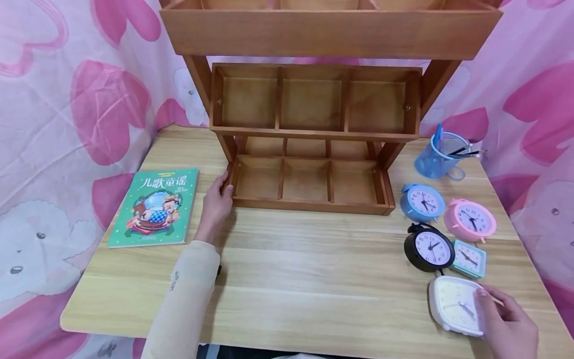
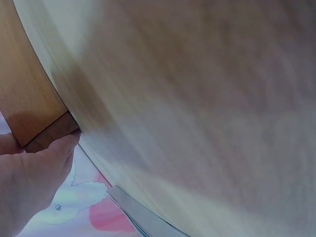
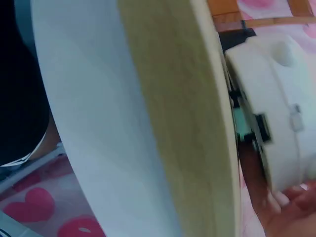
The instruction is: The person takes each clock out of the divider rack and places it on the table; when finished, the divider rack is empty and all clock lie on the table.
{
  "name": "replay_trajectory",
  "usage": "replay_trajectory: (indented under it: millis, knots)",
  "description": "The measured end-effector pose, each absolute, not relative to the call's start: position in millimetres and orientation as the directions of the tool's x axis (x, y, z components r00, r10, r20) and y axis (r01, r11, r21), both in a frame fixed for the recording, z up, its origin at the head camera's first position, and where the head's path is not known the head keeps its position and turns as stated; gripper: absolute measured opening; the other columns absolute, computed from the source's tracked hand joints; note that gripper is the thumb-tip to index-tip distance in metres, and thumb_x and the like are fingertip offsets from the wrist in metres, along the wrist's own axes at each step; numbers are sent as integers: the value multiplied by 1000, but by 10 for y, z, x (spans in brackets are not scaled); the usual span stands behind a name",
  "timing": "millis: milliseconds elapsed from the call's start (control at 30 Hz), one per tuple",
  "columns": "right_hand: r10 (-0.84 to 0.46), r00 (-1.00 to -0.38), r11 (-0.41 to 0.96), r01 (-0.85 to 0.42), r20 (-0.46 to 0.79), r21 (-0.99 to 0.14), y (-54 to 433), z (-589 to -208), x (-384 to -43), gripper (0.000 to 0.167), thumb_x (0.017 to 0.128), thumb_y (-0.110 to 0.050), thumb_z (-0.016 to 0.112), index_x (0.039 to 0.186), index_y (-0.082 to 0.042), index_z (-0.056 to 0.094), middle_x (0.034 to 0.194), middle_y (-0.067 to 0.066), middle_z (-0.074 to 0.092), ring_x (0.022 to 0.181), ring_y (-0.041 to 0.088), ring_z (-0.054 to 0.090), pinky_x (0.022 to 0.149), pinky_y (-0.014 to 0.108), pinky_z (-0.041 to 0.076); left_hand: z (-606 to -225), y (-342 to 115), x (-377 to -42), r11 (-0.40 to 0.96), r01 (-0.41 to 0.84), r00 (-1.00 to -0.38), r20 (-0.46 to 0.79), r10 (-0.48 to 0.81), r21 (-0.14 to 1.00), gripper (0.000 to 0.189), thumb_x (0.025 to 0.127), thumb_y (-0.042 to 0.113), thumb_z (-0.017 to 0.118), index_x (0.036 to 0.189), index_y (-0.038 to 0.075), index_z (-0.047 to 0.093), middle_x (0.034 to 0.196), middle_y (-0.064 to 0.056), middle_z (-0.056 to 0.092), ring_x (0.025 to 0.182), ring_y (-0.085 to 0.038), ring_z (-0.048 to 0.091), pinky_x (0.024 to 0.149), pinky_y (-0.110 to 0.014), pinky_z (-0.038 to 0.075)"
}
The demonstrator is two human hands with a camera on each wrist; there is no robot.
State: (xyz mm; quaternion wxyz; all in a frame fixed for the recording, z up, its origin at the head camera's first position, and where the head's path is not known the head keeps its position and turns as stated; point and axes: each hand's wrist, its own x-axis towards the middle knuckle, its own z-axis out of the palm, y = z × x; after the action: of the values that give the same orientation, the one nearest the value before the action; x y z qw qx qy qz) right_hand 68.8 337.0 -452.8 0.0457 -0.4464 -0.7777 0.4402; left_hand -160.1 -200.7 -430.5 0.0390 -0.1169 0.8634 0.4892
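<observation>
A brown wooden tiered shelf (image 1: 314,207) with divided trays stands at the back of the table. My left hand (image 1: 217,202) grips the lower left end of this shelf; in the left wrist view, fingers and thumb lie on either side of its wooden corner (image 2: 54,131). At the front right, my right hand (image 1: 511,324) holds a white square alarm clock (image 1: 457,305) by its right edge, the face turned up. The right wrist view shows the side of the white clock (image 3: 276,108) with fingers under its lower end. Just behind it is a black alarm clock (image 1: 430,248).
Blue (image 1: 422,203), pink (image 1: 471,219) and mint green (image 1: 468,259) alarm clocks stand at the right, near a blue cup (image 1: 437,159) holding pens. A green children's book (image 1: 154,209) lies at the left. Patterned pink cloth (image 1: 116,109) hangs around the table (image 1: 314,279).
</observation>
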Motion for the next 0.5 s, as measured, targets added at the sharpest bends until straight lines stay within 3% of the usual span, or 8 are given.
replay_trajectory:
  millis: [67,167,233,300,367,467,500]
  knots:
    - [742,-600,279,681,-298,-677,3355,-4528,681,23,93,-47,64,112,-37,72,53,-37,50,56,-14,48,51,14,39,-4314,-2002,-1597,497,-234,-971,-178,-157,836,51,108,20,38,158,17,26,162,-10,27,146,-29,30,117,-47,27]
    - [744,-613,380,715,-265,-587,3346,-4530,677,47,93,-54,58,126,-22,69,57,-43,41,58,-19,41,55,14,37,-4324,-1983,-1608,505,-227,-973,-174,-151,832,52,108,21,38,158,17,26,162,-9,27,147,-29,29,118,-47,27]
    - [745,-618,415,725,-253,-549,3338,-4531,667,59,94,-55,56,131,-10,65,61,-40,43,59,-19,38,58,15,36,-4331,-1975,-1612,509,-225,-974,-171,-151,831,52,108,21,38,158,17,26,162,-9,27,147,-29,28,118,-47,26]
    - [741,-624,442,731,-248,-519,3338,-4529,662,60,94,-55,55,130,-7,64,66,-27,57,60,-16,38,60,18,35,-4338,-1973,-1610,511,-227,-973,-171,-154,829,51,108,21,38,158,18,26,162,-9,27,147,-29,28,118,-47,26]
    - [729,-634,469,737,-259,-486,3338,-4522,650,62,95,-55,52,131,-6,63,82,-5,71,66,-7,42,64,23,35,-4342,-1979,-1603,504,-236,-971,-181,-156,831,51,108,22,38,158,19,26,162,-8,27,146,-29,29,118,-48,26]
    - [703,-656,509,734,-276,-449,3338,-4501,627,63,98,-54,47,134,-3,60,112,22,68,80,12,51,68,28,34,-4332,-2012,-1576,505,-250,-968,-193,-162,826,52,108,25,38,159,21,25,162,-9,28,145,-30,31,116,-48,29]
    - [696,-658,516,736,-286,-438,3332,-4485,615,65,99,-53,45,136,-2,58,117,24,65,87,19,53,69,29,35,-4321,-2026,-1561,515,-250,-967,-190,-168,820,53,108,27,38,159,20,25,162,-9,28,146,-30,30,116,-48,29]
